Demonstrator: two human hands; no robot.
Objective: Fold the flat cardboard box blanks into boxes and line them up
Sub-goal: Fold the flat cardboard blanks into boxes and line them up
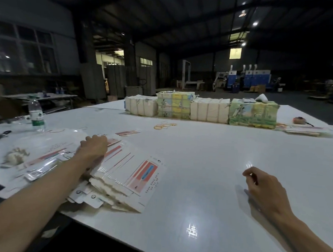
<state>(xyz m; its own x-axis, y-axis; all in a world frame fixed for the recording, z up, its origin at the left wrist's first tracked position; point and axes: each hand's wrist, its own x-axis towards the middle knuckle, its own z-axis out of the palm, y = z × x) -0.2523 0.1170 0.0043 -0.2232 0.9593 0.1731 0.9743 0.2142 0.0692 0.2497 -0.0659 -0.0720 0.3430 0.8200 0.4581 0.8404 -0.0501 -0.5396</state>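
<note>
I'm picking a blank. My left hand (94,147) is on the stack of blanks (133,174), grip unclear; my right hand (263,187) is loose and empty. Next I need to peel one off.

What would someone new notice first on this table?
Nearest, the left hand rests on a fanned pile of flat box blanks with red stripes at the left of the table. Across the far side runs a row of tied bundles, white and colourfully printed. The right hand hovers loosely curled over bare tabletop.
</note>
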